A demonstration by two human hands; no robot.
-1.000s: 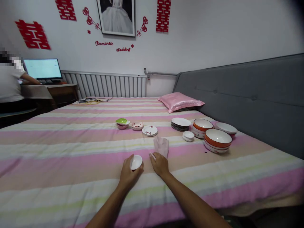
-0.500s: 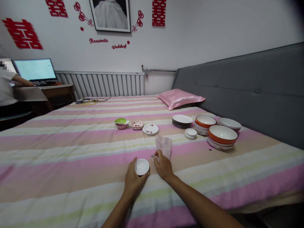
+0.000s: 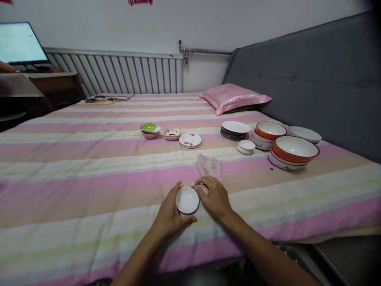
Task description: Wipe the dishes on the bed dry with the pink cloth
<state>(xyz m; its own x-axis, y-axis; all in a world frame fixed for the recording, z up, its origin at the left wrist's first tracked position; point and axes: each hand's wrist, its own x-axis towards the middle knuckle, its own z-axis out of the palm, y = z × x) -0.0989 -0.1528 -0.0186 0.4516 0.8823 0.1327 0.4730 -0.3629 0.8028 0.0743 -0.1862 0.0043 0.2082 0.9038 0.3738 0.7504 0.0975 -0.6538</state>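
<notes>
A small white dish is held by its rim in my left hand, thumb along the near side and fingers along the left. My right hand is closed on a corner of a pale pink cloth, close to the dish's right edge. The rest of the cloth lies spread on the striped bedsheet beyond that hand. Farther off is a stack of white plates with a red flower pattern. Left of it are a pink square dish and a green leaf-shaped dish on pink bowls.
To the right stand orange-rimmed bowls, a stack of small white dishes and dark plates topped by a white one. A pink pillow rests by the grey headboard. Cables lie at the far left.
The view has tilted down and come closer. My right hand, with the cloth, has moved in beside the dish. The dish in my left hand is tipped more toward me.
</notes>
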